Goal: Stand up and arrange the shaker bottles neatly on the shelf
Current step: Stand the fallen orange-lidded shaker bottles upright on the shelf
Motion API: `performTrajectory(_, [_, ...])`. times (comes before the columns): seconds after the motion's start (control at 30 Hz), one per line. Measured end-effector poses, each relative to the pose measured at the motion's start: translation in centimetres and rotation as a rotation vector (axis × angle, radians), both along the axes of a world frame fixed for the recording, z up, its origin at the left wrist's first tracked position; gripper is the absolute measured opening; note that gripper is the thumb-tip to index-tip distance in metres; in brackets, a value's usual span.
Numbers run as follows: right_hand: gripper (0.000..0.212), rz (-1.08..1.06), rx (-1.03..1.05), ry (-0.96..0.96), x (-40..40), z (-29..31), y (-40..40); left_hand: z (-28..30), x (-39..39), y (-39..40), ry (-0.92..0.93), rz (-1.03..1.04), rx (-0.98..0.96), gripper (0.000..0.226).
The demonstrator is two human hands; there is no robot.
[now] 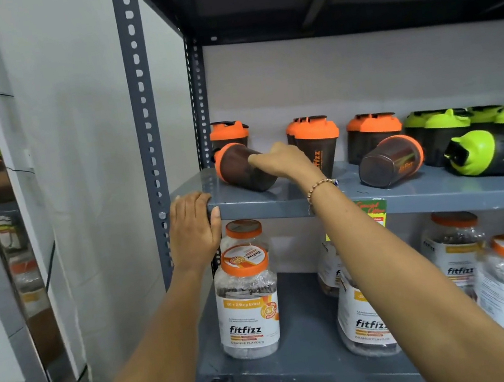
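Observation:
On the grey metal shelf (pixel 278 201) an orange-lidded dark shaker bottle (pixel 237 167) lies tipped on its side at the left. My right hand (pixel 282 160) is closed around its body. My left hand (pixel 192 229) rests on the shelf's front left corner, fingers curled over the edge. Upright orange-lidded shakers stand behind: one at the far left (pixel 229 133), a pair in the middle (pixel 316 140) and another pair (pixel 373 133). A second fallen orange shaker (pixel 390 165) lies with its base toward me. A green-lidded shaker (pixel 494 156) lies on its side before upright green-lidded ones (pixel 447 129).
The perforated shelf upright (pixel 143 109) stands just left of my left hand. Below, a lower shelf (pixel 303 346) carries several large jars with orange lids (pixel 247 302). A white wall (pixel 81 151) and a mirrored panel (pixel 9 259) lie to the left. A dark shelf board hangs overhead.

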State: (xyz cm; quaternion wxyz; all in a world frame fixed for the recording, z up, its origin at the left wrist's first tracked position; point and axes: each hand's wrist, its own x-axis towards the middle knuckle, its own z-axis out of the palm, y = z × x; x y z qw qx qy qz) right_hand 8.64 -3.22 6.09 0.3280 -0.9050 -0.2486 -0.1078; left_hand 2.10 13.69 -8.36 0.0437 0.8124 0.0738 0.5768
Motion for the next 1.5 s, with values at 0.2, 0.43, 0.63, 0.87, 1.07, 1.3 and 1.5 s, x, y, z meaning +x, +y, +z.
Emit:
performTrajectory(0.2, [0.052, 0.041, -0.167, -0.190, -0.6, -0.2, 1.2, 0.0, -0.1, -0.1, 0.002, 0.010, 0.007, 0.038])
performTrajectory(0.43, [0.085, -0.104, -0.416, -0.338, 0.0, -0.5, 2.4, 0.2, -0.4, -0.1, 0.032, -0.003, -0.010, 0.041])
performTrajectory(0.63, [0.045, -0.001, -0.069, -0.103, 1.1, 0.1, 1.4, 0.1, -0.3, 0.0, 0.040, -0.002, -0.006, 0.043])
performTrajectory(0.87, [0.037, 0.193, 0.201, 0.262, 2.0, -1.4, -0.5, -0.1, 0.0, 0.1, 0.028, 0.005, -0.018, 0.043])
performTrajectory(1.07, [0.060, 0.207, 0.001, 0.277, 2.2, 0.3, -0.5, 0.0, -0.1, 0.0, 0.026, 0.006, -0.025, 0.043])
performTrajectory(1.3, [0.036, 0.245, 0.241, 0.519, 1.9, 0.9, -0.5, 0.2, -0.5, -0.2, 0.054, 0.001, -0.031, 0.045])
performTrajectory(1.5, [0.046, 0.579, 0.829, 0.787, 2.6, -2.1, 0.5, 0.1, -0.5, -0.2, 0.049, -0.003, -0.036, 0.047])
